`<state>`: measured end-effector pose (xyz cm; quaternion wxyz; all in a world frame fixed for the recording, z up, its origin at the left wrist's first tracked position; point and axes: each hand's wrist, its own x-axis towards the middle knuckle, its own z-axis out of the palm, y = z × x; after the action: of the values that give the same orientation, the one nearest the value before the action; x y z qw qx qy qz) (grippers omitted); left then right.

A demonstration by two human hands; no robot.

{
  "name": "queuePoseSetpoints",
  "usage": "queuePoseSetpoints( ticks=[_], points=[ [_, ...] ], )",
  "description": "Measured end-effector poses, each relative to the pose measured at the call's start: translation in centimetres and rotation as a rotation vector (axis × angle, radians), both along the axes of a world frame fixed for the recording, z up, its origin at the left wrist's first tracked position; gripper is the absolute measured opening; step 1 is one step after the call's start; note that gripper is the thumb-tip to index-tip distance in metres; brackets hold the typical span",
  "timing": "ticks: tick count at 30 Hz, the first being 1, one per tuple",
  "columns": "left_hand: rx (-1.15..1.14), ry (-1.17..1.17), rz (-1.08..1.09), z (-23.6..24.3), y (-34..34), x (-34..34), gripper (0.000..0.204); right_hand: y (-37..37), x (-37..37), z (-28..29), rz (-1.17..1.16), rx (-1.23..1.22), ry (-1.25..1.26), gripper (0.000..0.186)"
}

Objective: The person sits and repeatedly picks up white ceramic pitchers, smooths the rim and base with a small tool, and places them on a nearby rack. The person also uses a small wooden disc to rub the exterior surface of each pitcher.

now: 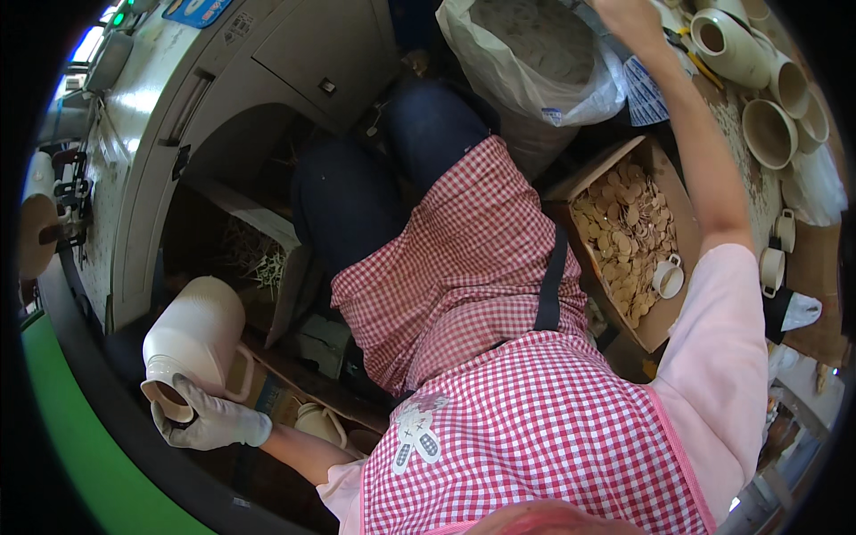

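In a pale work glove, my left hand (209, 417) grips the open neck of a cream-coloured jug (198, 330) with a side handle. The jug lies tilted, its body pointing away from me and its mouth toward the glove. My right hand (631, 22) is bare and reaches to the top edge of the view, above the right side of a large white plastic sack (490, 67). Its fingers are mostly cut off by the edge, so whether they hold anything is hidden.
A cardboard box (655, 334) of small tan discs, with a white cup-like piece (668, 276) on them, sits at right. Several cream jugs (769, 134) crowd the right bench. A grey cabinet (294, 53) stands at left, and another jug (318, 423) lies below my left arm.
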<state>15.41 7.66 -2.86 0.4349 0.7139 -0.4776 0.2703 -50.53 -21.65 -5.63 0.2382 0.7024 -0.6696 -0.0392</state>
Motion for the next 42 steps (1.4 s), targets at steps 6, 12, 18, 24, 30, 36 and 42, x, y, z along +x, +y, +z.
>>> queuePoseSetpoints(
  ticks=[6, 12, 18, 24, 30, 36, 42],
  points=[
    [0.017, 0.293, -0.042, 1.7, -2.4, -0.6, 0.024, -2.8, -0.2, 0.3, 0.347, -0.678, -0.022, 0.025],
    [0.207, 0.806, -0.42, 2.7, -6.5, -6.8, 0.055, -9.6, 5.9, -17.0, 0.122, 0.279, -0.515, 0.035],
    [0.348, 1.137, -0.46, 1.8, -7.2, -7.8, 0.076, -15.5, -0.2, -26.7, 0.219, 0.136, -1.071, 0.036],
    [0.254, 0.698, -0.999, 2.8, -4.8, -8.8, 0.085, 2.5, 5.9, -11.1, 0.056, 0.41, -1.86, 0.041],
    [0.187, 0.343, -0.603, 4.4, -3.8, -16.6, 0.107, 13.5, 12.7, -8.0, -0.022, 0.395, -1.616, 0.026],
    [0.379, 0.205, -1.017, 6.8, -3.9, -16.6, 0.116, 18.0, 13.8, -5.4, -0.062, 0.182, -2.191, 0.032],
    [0.343, 0.134, -0.951, 5.3, -1.4, -16.8, 0.112, 20.7, 14.4, -5.1, 0.033, 0.627, -2.082, 0.036]
  ],
)
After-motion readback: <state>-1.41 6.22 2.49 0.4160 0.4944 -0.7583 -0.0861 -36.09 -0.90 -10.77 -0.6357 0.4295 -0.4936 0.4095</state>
